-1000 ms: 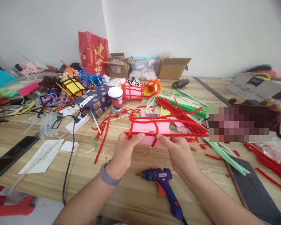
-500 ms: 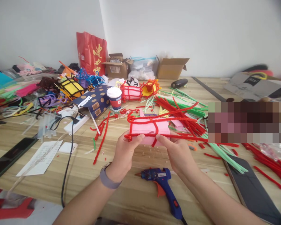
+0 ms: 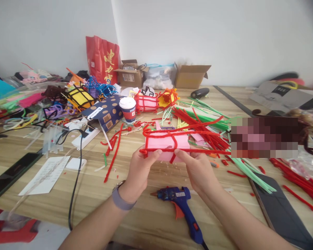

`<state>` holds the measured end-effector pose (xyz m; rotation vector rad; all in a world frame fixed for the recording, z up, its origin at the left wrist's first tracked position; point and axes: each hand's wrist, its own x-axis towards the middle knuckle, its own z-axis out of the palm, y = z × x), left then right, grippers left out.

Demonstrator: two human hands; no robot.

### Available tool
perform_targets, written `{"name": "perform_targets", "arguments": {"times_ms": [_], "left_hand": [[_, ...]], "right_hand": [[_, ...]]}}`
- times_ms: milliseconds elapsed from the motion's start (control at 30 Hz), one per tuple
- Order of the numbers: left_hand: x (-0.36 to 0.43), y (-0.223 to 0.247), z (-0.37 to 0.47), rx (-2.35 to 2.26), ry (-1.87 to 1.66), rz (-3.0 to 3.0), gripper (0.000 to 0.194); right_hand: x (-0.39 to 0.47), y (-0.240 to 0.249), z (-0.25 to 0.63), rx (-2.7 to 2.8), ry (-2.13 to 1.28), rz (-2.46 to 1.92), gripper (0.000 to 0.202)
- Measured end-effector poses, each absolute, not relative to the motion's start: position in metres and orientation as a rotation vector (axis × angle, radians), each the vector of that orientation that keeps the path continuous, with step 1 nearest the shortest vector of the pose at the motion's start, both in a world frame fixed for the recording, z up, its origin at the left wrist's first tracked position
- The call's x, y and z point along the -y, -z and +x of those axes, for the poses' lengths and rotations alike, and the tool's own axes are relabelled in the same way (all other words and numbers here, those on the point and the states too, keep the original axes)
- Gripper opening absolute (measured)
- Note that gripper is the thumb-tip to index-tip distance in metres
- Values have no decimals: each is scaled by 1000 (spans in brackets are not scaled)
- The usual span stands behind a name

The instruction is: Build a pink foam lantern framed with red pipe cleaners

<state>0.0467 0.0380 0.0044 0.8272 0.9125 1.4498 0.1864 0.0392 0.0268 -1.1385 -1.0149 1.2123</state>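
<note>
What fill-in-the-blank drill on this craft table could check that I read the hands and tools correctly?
1. Both hands, the left hand and the right hand, hold a pink box wrapped in ____ pipe cleaners.
2. The blue glue gun lies on the wooden table, ____ the hands and the camera.
3. The wristband sits on the ____ wrist.

Missing words: red; between; left

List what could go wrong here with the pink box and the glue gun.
The blue glue gun lies just under both wrists with its red light on, so a lowered arm might touch the nozzle. The red pipe cleaner sticks far out from the pink box between the left hand and right hand; it might snag the red pile.
</note>
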Motion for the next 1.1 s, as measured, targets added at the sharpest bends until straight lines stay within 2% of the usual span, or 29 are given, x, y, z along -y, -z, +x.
{"name": "perform_targets", "arguments": {"times_ms": [633, 1100], "left_hand": [[-38, -4, 47, -904, -1451, 800, 23], [-38, -8, 47, -918, -1415, 794, 19]], "right_hand": [[-39, -28, 186, 993, -1236, -1131, 13], [-39, -28, 187, 1027, -1216, -1140, 23]]}}
